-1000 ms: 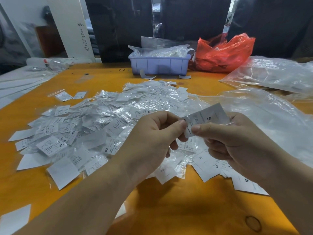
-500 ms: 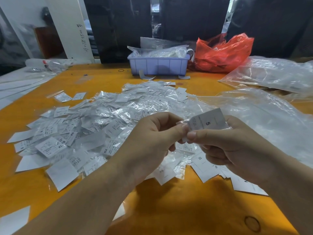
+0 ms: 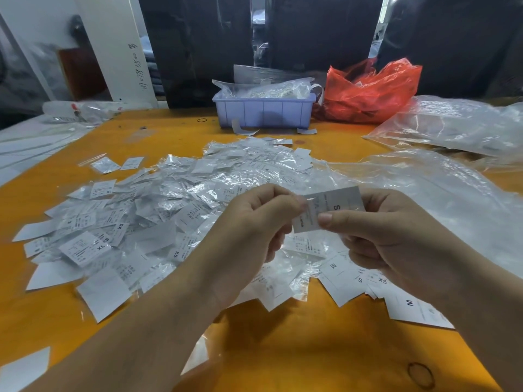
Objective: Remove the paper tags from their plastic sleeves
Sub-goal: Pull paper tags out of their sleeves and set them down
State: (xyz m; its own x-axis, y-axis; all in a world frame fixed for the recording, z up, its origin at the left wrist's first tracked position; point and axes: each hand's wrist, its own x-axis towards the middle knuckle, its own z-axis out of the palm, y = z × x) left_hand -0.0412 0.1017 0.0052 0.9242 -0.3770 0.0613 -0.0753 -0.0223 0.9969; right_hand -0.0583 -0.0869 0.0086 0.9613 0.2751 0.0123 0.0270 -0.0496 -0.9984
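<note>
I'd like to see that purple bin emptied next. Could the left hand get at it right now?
Probably not at once. The left hand is busy pinching the tag together with the right hand, and the bin sits at the table's far side beyond the pile. Nothing stands above the pile, though.

the small print on the held tag [image 3: 334, 206] is too blurred to read, and where its clear sleeve ends cannot be told. the left hand [image 3: 254, 222] hides its own fingertips behind its knuckles. both forearms run off the bottom edge. the loose bare tags [image 3: 356, 281] lie partly under the right hand [image 3: 396, 239].
</note>
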